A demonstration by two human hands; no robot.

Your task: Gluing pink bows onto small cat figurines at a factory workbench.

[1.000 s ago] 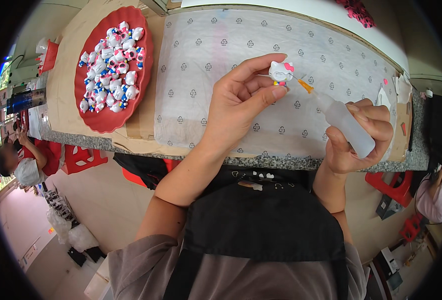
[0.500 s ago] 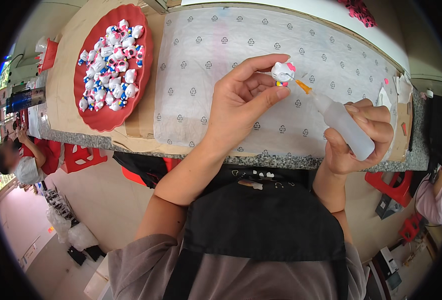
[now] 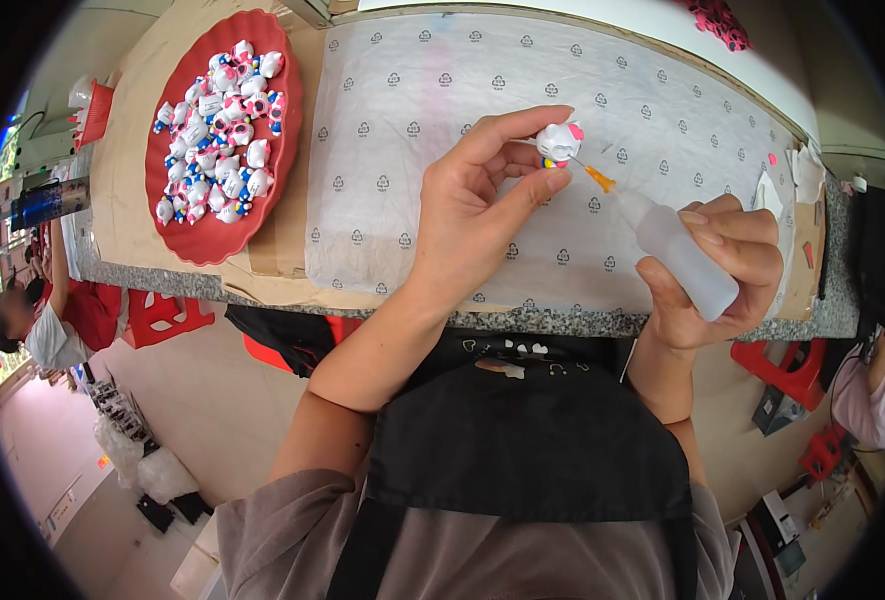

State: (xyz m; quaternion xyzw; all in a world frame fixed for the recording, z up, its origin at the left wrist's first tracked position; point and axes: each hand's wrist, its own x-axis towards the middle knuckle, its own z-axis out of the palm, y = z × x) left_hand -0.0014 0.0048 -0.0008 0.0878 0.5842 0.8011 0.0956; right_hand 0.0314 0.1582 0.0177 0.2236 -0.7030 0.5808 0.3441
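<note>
While the left hand (image 3: pixel 484 195) pinches a small figurine (image 3: pixel 557 145), the right hand (image 3: pixel 748 265) wraps a bottle (image 3: pixel 684 262) whose long axis slants far-left, orange nozzle (image 3: pixel 599 180) toward the figurine.

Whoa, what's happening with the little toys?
A person's left hand holds a small white figurine with a pink bow between thumb and fingers, above a pale patterned sheet. The right hand grips a cloudy bottle. Its orange tip has a thin needle pointing at the figurine's head; I can't tell if they touch. More figurines lie piled on a red plate at the left.
</note>
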